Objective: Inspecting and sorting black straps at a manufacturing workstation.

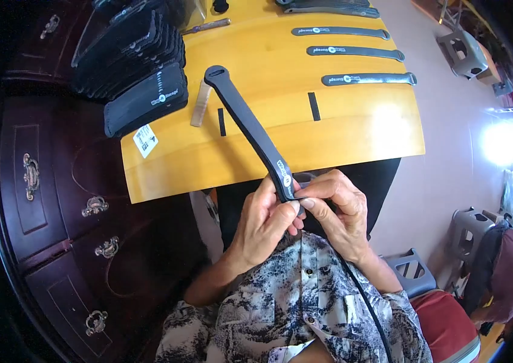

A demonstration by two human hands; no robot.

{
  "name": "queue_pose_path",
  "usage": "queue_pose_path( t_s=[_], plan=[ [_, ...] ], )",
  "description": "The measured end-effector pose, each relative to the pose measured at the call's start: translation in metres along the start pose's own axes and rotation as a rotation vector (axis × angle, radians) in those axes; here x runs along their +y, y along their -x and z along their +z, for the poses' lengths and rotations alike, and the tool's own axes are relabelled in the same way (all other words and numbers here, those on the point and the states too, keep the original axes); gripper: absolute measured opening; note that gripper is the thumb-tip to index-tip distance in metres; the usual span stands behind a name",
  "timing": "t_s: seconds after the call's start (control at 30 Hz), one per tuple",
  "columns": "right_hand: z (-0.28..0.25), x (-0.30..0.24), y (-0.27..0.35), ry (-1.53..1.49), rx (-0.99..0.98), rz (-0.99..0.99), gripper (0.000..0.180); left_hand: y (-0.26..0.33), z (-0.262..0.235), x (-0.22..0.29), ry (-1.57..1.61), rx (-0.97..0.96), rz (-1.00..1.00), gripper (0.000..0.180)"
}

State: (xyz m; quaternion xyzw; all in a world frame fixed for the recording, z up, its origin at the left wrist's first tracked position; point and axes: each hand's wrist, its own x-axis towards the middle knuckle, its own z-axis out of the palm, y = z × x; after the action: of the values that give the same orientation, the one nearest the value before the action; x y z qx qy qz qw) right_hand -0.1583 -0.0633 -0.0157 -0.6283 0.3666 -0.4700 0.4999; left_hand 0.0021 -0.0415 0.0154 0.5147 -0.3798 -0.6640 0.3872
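Crossing table edge (365,158): black strap (251,129), open room rightward

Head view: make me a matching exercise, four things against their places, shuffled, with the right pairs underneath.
Things
1. Held strap
2. White label
3. Three separate straps
4. Drawer cabinet

Places
A. Right side of the yellow table
B. Left of the table
C. Lower end in the left hand and right hand
D. At the table's left edge

Pairs: 1-C, 2-D, 3-A, 4-B

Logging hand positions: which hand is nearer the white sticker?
Left. The left hand is below and right of the white sticker; the right hand is farther right.
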Motion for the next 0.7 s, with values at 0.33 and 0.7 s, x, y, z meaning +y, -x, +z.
queue_pose_path(
  t_s=[0.33,0.7],
  plan=[
    [-0.02,-0.013,-0.036,-0.301,0.182,0.137,0.008,0.016,0.005,-0.014,0.036,-0.183,0.009,0.028],
    [0.006,-0.061,-0.057,-0.623,0.091,0.064,0.011,0.021,0.01,0.007,-0.002,0.014,0.098,0.037]
  ],
)
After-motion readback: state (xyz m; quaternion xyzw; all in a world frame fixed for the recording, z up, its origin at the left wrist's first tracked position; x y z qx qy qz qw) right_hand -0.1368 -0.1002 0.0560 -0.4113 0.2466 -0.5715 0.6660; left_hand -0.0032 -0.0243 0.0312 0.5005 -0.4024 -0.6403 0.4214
